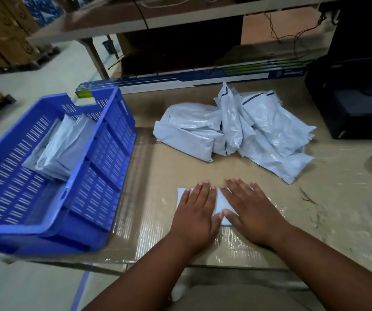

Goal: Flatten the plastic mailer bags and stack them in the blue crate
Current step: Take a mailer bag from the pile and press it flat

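Pale mailer bag (220, 204) under flat fingers (199, 194)

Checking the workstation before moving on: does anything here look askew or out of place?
Yes. The blue crate overhangs the table's near-left edge, and the mailers inside lean tilted against its far wall instead of lying flat. The unsorted pile is just crumpled.

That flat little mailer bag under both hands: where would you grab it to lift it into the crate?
Probably by its left edge, pinched from the crate side. The mailer bag lies flat on the cardboard-covered table under the left hand and right hand, with its left corner showing, nearest the blue crate.
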`<state>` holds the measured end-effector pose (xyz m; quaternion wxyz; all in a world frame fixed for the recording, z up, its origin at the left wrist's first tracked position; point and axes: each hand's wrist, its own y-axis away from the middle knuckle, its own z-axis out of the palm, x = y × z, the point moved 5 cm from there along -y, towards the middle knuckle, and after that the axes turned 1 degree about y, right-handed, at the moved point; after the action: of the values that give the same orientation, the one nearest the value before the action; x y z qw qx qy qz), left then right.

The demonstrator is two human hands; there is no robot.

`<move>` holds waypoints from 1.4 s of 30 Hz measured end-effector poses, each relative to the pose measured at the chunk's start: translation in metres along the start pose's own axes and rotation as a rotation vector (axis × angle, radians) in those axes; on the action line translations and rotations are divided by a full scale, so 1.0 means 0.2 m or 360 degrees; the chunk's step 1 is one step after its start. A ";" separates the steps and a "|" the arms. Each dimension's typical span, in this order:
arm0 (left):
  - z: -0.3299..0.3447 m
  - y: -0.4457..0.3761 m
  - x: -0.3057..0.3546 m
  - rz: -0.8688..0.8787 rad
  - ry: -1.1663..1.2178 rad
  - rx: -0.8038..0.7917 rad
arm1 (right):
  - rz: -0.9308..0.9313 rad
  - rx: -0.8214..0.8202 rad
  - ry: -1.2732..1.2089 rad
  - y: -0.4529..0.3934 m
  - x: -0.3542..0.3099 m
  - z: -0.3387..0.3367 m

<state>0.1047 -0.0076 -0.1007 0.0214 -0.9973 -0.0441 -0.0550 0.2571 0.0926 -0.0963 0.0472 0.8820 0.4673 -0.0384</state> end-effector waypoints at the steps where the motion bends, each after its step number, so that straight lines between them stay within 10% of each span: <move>1: 0.00 0.01 0.01 0.0003 0.0000 0.0005 | -0.0022 -0.0013 -0.0004 0.01 0.00 0.00; 42: 0.00 -0.23 0.22 0.0160 0.0474 0.0026 | 0.0280 -0.0042 0.0042 0.05 0.15 -0.02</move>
<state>0.1433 0.0420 -0.0950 0.0385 -0.9788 0.0092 -0.2007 0.2818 0.1131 -0.0958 0.0559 0.9193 0.3892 -0.0163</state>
